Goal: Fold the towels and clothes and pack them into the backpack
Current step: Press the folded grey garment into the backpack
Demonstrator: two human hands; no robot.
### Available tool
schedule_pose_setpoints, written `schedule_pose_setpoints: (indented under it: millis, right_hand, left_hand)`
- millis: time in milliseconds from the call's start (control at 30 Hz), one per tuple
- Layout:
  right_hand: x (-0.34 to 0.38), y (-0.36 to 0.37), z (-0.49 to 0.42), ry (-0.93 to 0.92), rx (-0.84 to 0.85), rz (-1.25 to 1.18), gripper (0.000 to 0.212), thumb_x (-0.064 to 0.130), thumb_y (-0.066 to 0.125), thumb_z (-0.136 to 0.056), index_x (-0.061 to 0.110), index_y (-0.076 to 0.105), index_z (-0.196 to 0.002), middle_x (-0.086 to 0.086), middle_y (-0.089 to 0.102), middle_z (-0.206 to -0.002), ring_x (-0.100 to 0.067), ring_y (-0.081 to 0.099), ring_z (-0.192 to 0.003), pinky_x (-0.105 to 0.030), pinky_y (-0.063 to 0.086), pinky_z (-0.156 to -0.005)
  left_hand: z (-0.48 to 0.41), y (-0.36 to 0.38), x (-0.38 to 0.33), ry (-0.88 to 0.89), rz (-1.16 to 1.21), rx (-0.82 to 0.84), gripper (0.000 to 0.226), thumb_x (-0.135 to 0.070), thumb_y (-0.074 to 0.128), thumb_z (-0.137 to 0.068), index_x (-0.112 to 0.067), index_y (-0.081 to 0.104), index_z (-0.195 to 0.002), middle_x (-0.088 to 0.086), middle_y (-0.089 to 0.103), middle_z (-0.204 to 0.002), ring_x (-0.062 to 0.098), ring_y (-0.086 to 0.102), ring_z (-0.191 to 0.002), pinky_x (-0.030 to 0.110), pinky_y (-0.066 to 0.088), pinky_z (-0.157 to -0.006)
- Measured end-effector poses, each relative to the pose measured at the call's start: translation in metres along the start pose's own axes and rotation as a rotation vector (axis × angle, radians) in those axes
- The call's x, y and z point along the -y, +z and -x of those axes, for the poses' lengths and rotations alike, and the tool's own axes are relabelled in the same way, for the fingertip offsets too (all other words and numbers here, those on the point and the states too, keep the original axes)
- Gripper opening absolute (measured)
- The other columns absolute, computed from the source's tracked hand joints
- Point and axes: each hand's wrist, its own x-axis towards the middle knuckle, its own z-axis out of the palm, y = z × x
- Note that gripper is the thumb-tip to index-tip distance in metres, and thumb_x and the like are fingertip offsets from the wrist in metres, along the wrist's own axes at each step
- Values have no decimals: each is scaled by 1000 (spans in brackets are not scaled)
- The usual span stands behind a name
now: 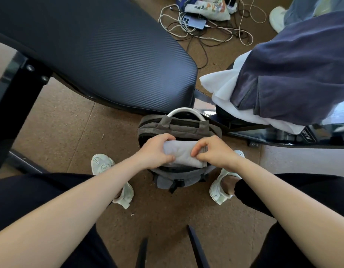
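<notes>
Low in the middle of the frame, both hands grip a folded gray towel: the left hand on its left end, the right hand on its right. The towel sits in the open mouth of the backpack on the floor. It could catch on the rim and come unfolded if pushed crooked. More clothes wait at the upper right.

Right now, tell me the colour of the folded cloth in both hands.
Light grey folded cloth, head view.
</notes>
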Motion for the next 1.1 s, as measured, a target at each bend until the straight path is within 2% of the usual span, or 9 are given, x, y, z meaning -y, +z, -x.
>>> schedule_pose_setpoints:
  millis: [133,300,400,500,667,800,933,1000,1100]
  right_hand:
    - [-22,7,5,40,-43,43,41,-5,62,-79,33,75,-78,17,66,-100,-3,61,-98,-20,43,-86]
    - [-41,13,9,47,-28,101,52,-11,52,-75,36,74,-82,14,71,-101,-6,62,-106,-24,43,-98]
    - [-50,22,7,54,-60,105,54,-11,51,-75,39,72,-81,15,69,-100,-10,62,-107,-24,41,-95]
    - [-54,37,0,22,-82,126,55,-11,49,-74,40,71,-81,10,65,-105,-17,60,-111,-27,42,-95]
    - [-47,52,-13,-7,-40,134,46,-10,50,-85,27,76,-92,2,59,-123,-21,55,-120,-30,41,-102]
    - [-68,64,-28,138,115,351,34,11,55,-97,27,69,-124,-9,46,-153,-30,44,-141,-33,36,-116]
    - [-78,73,-31,294,214,551,55,48,59,-96,33,48,-148,-10,50,-152,-32,51,-136,-37,43,-111]
    - [-78,74,-33,296,239,589,59,54,56,-96,34,45,-151,-10,49,-153,-33,50,-137,-40,43,-112]
    - [-76,72,-34,297,235,589,56,49,51,-99,35,43,-152,-14,39,-159,-36,43,-142,-43,40,-115]
  left_hand:
    - [-6,11,-4,22,-193,10,95,-36,86,-76,-22,35,-155,5,45,-147,29,49,-135,46,49,-104]
    - [-1,9,-5,268,-580,-87,126,-58,85,-63,-26,15,-162,1,29,-161,27,36,-142,45,42,-112]
    - [1,10,-2,322,-638,-68,135,-68,80,-61,-25,5,-164,2,10,-171,29,22,-150,47,32,-118]
    - [1,10,2,323,-666,-33,142,-74,79,-57,-26,-1,-164,1,-4,-173,30,18,-150,49,31,-118]
    - [2,13,5,316,-703,-4,151,-80,79,-53,-29,-9,-163,1,-17,-172,33,15,-151,53,31,-118]
    - [2,12,9,333,-700,-41,152,-81,79,-52,-29,-11,-163,0,-16,-172,32,19,-150,53,34,-118]
    - [3,11,14,340,-697,-39,158,-85,78,-47,-30,-14,-162,-3,-17,-172,31,21,-150,51,36,-117]
    - [3,10,15,339,-686,-41,158,-86,78,-46,-31,-16,-162,-3,-17,-172,32,20,-150,52,36,-118]
    - [-1,7,14,336,-683,-46,158,-87,77,-46,-32,-16,-162,-4,-18,-172,33,20,-150,53,38,-116]
